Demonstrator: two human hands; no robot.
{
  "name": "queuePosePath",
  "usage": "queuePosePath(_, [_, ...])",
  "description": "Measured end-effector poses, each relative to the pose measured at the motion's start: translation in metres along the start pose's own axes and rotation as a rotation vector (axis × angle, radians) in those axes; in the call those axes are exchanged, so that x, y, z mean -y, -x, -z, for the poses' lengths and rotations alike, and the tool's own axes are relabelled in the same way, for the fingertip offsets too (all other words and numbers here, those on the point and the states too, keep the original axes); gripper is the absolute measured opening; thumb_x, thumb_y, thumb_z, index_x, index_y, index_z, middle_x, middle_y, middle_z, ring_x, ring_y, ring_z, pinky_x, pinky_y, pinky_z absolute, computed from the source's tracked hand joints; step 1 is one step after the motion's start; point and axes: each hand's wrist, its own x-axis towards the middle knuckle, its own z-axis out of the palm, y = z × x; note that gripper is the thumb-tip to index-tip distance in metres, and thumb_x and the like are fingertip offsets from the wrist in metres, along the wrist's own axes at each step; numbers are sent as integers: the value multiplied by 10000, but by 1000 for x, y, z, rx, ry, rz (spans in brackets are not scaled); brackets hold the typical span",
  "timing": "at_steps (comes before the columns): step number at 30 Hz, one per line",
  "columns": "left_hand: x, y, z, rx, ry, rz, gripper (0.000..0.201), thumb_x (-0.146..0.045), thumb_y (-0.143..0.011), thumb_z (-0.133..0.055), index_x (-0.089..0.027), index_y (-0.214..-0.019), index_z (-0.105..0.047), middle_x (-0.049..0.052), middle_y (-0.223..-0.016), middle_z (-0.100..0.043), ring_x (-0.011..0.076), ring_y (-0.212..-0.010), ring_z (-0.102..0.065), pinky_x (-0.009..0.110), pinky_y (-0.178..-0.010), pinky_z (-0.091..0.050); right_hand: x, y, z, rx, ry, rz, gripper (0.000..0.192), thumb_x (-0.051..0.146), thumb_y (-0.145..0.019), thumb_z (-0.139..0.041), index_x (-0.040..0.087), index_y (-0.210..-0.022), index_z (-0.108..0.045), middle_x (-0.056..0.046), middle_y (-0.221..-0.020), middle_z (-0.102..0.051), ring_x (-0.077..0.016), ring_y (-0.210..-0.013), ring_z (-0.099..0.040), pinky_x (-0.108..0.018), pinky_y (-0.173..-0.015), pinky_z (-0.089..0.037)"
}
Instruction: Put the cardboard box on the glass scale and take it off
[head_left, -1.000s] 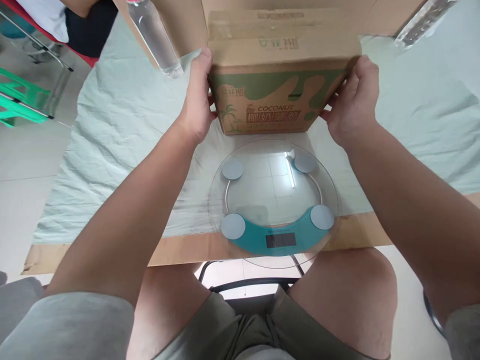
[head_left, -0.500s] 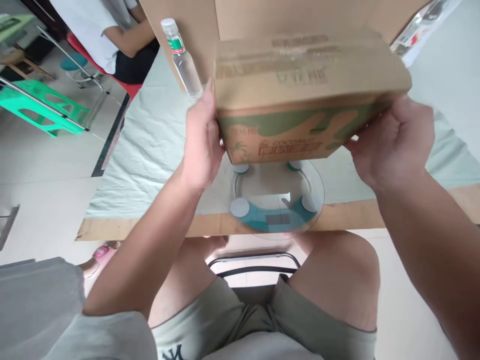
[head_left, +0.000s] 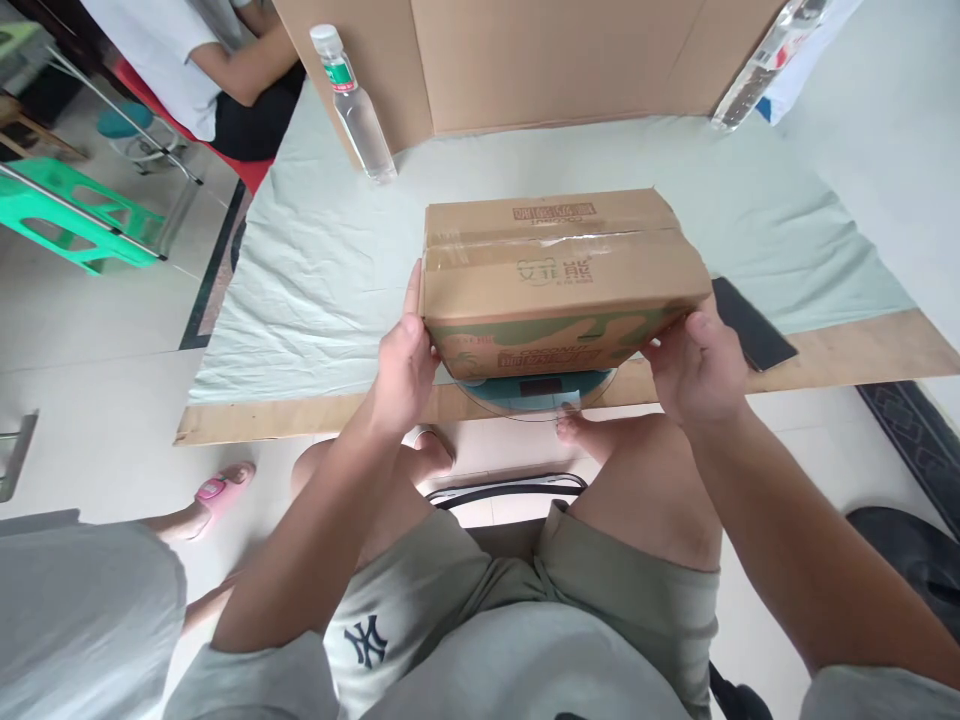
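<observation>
A taped cardboard box [head_left: 562, 275] with green print and the word COCONUT is gripped between my two hands. My left hand [head_left: 405, 365] presses its left end, thumb at the front edge. My right hand [head_left: 697, 365] holds the right front corner, with some fingers hidden beneath. Under the box lies a round glass bathroom scale [head_left: 540, 388]; only its front part with the display shows, jutting past the table's front edge. Whether the box rests fully on the scale I cannot tell.
A water bottle [head_left: 356, 110] stands at the back left before a cardboard panel [head_left: 555, 65]. Another bottle [head_left: 765, 65] leans at the back right. A dark phone-like slab [head_left: 752, 325] lies right of the box. People are at left, near a green stool [head_left: 67, 215].
The box has come down and nearer to me over the scale, covering most of it. Both hands still hold it. The view has shifted, and the dark slab now shows.
</observation>
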Motion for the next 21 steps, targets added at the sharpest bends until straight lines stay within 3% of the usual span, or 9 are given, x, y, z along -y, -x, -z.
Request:
queuePosePath(7, [9, 6, -2, -18, -1, -26, 769, -860, -733, -641, -359, -1315, -665, 28, -1519, -628, 399, -1568, -388, 542, -1229, -433, -7, 1, 0, -39, 48, 28, 484, 694, -703, -650, 307, -992, -613, -40, -1126, -615, -201, -860, -527, -331, -681, -467])
queuePosePath(17, [7, 5, -4, -34, -20, -5, 686, -863, -719, -649, -355, -1175, -713, 63, -1313, -733, 389, -1553, -408, 539, -1154, -482, -14, 8, -1, -43, 127, 86, 504, 759, -776, -590, 322, -1025, -621, -63, -1147, -627, -269, -1149, -608, -366, -760, -528])
queuePosePath(21, [23, -2, 5, -86, 9, -47, 585, -833, -810, -586, -368, -1139, -720, 28, -1399, -694, 360, -1555, -425, 525, -1167, -496, -20, 4, 2, -73, 104, 75, 496, 760, -800, -554, 316, -1002, -645, -62, -1121, -645, -270, -1152, -628, -392, -814, -562])
